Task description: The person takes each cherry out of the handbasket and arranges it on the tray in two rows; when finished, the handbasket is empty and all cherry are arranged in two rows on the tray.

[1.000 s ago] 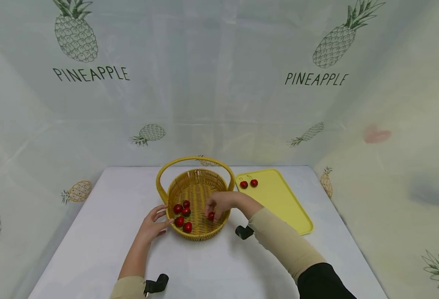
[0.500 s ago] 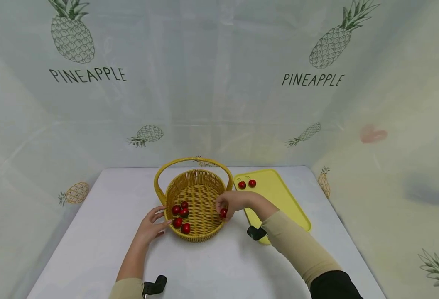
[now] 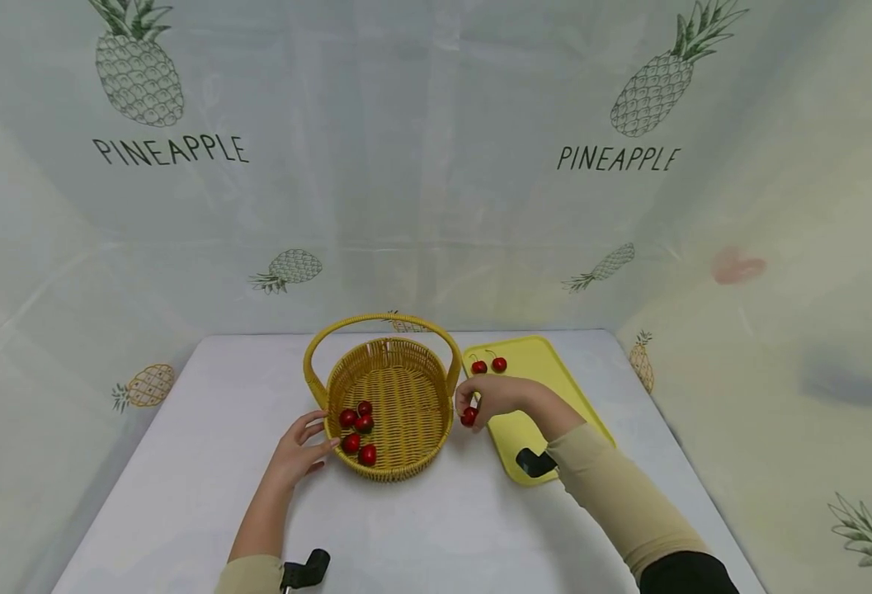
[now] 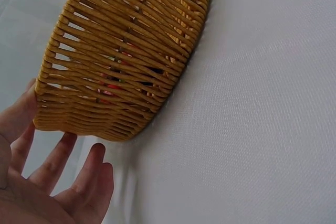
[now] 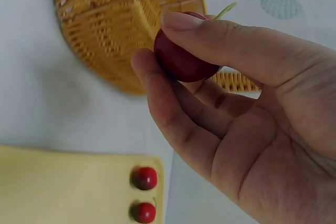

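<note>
A yellow woven basket (image 3: 422, 412) with a tall arched handle stands on the table, several red cherries (image 3: 351, 443) at its left inside. My left hand (image 3: 300, 450) holds the basket's left rim; in the left wrist view, the thumb goes over the rim and other fingers spread along the outer wall. Between thumb and fingers, my right hand (image 5: 252, 114) pinches a dark red cherry (image 5: 184, 59) with a green stem. That hand is above the gap between the basket and a yellow tray (image 3: 547, 375). Two cherries (image 3: 498, 364) lie at the tray's far left corner.
The white table (image 3: 406, 536) extends in front of the basket and to both sides. Behind it hangs a pale curtain (image 3: 406, 206) printed with pineapples. A black wrist camera mount (image 3: 306, 569) juts from the left sleeve, another (image 3: 535, 462) from the right.
My right hand has lifted a cherry from inside the basket and carried it rightward past the rim towards the tray. The left hand stays at the basket's left rim.
</note>
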The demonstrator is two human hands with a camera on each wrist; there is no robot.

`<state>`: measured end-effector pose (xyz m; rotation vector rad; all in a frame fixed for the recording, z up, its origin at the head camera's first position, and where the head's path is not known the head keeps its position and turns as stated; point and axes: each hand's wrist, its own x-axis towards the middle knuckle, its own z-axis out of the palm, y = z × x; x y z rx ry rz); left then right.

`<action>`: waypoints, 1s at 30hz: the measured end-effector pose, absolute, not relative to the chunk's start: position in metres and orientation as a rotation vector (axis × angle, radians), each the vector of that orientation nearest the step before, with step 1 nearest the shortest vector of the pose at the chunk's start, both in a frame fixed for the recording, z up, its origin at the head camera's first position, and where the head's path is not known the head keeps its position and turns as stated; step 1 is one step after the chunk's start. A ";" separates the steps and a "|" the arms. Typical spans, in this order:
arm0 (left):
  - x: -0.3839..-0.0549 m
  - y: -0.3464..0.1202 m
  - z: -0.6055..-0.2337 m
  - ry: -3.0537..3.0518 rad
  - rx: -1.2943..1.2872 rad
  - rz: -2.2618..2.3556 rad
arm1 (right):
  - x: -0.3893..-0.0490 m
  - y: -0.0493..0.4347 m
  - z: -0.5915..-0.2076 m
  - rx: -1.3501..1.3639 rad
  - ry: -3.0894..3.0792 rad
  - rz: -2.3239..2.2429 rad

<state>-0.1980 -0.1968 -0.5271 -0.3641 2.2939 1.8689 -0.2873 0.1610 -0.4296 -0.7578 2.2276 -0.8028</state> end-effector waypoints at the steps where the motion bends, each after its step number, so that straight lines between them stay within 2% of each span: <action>1: -0.198 -0.197 -0.527 2.294 -0.364 1.869 | -0.288 0.164 -0.430 -0.744 2.238 -0.799; 11: -0.199 -0.197 -0.528 2.299 -0.370 1.867 | -0.295 0.195 -0.434 -0.654 2.275 -0.767; 30: -0.198 -0.197 -0.527 2.301 -0.373 1.869 | -0.303 0.246 -0.445 -0.426 2.137 -1.008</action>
